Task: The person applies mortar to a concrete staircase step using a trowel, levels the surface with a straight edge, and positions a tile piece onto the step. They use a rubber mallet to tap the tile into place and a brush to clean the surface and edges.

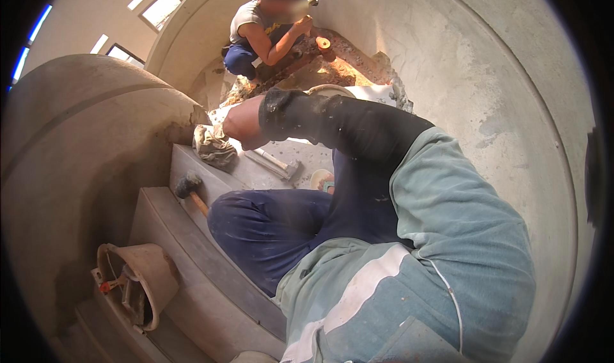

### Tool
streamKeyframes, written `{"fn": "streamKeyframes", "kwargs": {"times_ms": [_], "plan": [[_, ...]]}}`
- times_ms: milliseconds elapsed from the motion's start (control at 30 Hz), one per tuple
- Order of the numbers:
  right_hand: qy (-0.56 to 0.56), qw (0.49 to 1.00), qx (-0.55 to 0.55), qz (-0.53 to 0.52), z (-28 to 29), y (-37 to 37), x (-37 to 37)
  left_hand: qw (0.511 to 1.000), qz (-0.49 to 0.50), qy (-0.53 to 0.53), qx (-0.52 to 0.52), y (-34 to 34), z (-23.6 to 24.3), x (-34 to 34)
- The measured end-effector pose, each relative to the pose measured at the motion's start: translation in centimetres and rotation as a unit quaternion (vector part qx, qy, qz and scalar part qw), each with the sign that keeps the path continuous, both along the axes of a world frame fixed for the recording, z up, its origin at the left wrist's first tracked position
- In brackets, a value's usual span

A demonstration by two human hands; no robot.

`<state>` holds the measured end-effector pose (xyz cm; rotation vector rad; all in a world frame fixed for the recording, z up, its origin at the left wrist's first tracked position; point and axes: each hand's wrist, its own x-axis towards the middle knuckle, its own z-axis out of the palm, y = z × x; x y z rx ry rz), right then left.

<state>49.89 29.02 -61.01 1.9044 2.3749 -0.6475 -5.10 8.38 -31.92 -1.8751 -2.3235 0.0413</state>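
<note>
My right hand (pixel 243 123), beyond a dark sleeve, reaches over a pale step beside a crumpled, dirty cloth bundle (pixel 214 150); its fingers are mostly hidden, so what it holds is unclear. Just beyond my bent knee lies a pale-handled metal tool (pixel 275 163), perhaps a hammer. A dark-headed mallet (pixel 188 185) with a wooden handle rests on the step by that knee. My left hand is out of sight.
A co-worker (pixel 252 37) crouches beyond rubble (pixel 342 69), hands raised near the face. Curved concrete walls (pixel 499 94) enclose both sides. Stairs (pixel 160 216) descend at lower left, holding a bucket (pixel 163 273) with tools inside.
</note>
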Motion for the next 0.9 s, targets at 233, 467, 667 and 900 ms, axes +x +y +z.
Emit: {"fn": "streamKeyframes", "kwargs": {"times_ms": [233, 467, 667, 900], "plan": [[0.149, 0.973, -0.034, 0.175, 5.4, -6.0, -5.9, 0.937, -0.095, -0.335, 0.031, 4.6, -10.0, 2.8], [0.551, 0.826, -0.026, -0.119, -0.9, -11.3, -8.1, 0.706, -0.181, -0.66, -0.181, 11.6, -29.4, 26.7], [0.606, 0.64, -0.121, -0.456, -7.3, -7.7, -3.5, 0.756, -0.46, -0.407, -0.227, 12.7, -30.6, 29.8], [-0.051, 0.914, -0.156, -0.372, -18.7, -6.7, 13.4, 0.841, -0.324, -0.427, 0.08, 17.4, -21.6, 15.5]]}}
